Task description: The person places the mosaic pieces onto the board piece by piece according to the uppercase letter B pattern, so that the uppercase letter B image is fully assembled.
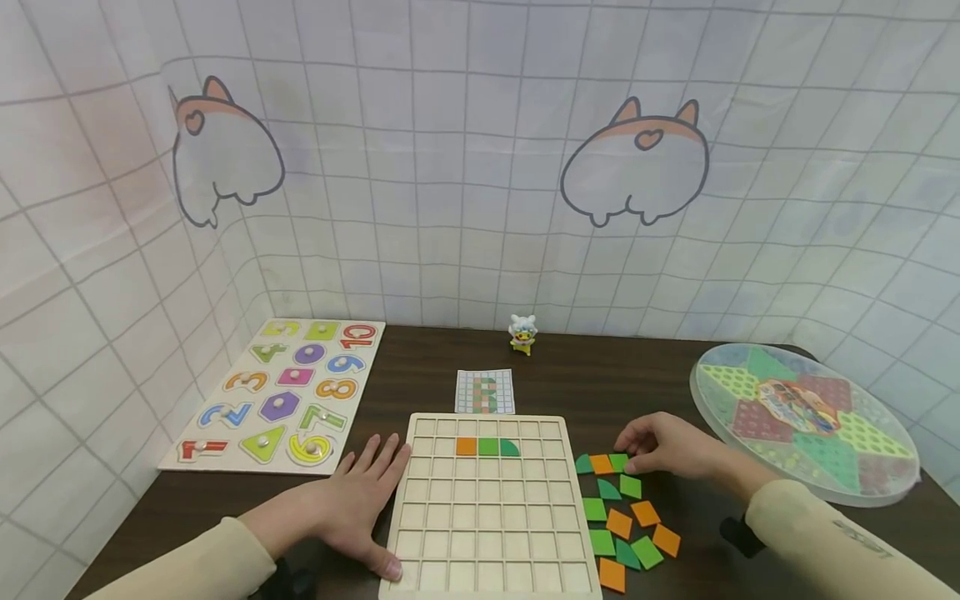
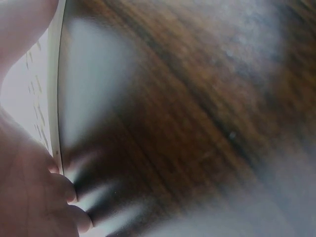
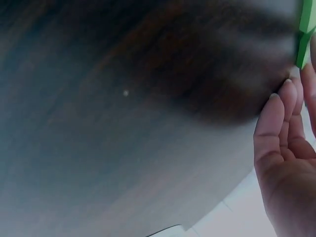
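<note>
In the head view, a pale wooden grid board (image 1: 488, 517) holds an orange square (image 1: 466, 447), a green square (image 1: 488, 447) and a dark green quarter-round (image 1: 509, 448) near its top. My left hand (image 1: 360, 500) rests with spread fingers along the board's left edge, thumb at its lower-left corner. To the board's right, my right hand (image 1: 663, 446), fingers loosely bent, has its fingertips at a green tile (image 1: 618, 462). That tile ends a row with an orange tile (image 1: 602, 464) and a dark green quarter-round (image 1: 584, 464). In the right wrist view, a fingertip touches a green piece (image 3: 307, 29).
Several loose orange and green tiles (image 1: 619, 523) lie right of the board. Behind it are a pattern card (image 1: 484, 392) and a small figurine (image 1: 522, 334). A number puzzle (image 1: 292, 377) lies at the left, a round game board (image 1: 802, 417) at the right.
</note>
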Available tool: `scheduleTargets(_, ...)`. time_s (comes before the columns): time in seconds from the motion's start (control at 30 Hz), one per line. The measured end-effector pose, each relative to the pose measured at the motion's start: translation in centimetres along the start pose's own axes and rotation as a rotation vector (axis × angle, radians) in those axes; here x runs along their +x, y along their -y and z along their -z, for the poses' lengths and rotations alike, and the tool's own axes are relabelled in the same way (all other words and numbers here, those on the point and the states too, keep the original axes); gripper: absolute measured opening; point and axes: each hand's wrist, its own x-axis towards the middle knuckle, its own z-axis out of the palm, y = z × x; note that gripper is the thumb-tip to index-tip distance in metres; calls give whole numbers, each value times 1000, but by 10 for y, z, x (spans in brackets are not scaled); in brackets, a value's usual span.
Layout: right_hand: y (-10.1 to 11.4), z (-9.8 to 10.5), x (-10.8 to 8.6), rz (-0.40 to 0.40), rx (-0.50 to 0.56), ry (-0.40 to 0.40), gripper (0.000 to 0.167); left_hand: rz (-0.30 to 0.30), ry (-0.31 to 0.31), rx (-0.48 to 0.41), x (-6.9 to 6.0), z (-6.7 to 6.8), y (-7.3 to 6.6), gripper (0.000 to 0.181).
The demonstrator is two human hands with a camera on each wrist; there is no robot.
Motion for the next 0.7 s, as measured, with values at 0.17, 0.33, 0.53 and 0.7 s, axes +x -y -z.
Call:
scheduleTargets(0.17,2,-4,2,-45,-62,-59,16,-16,-14,1,0,-2,2,152)
scheduleTargets(0.33,2,-5,3,-63,-82,-76,18,-18,-13,-3,0,-1,2,151)
scheduleTargets(0.53,2,-6,3,-75,-106,-92,26,-25,-20,6,-1,-1,1,151)
scheduleTargets(0.7,5,-10,4,-95,-141,-125,20,-20,-19,5,0,-1,2,152)
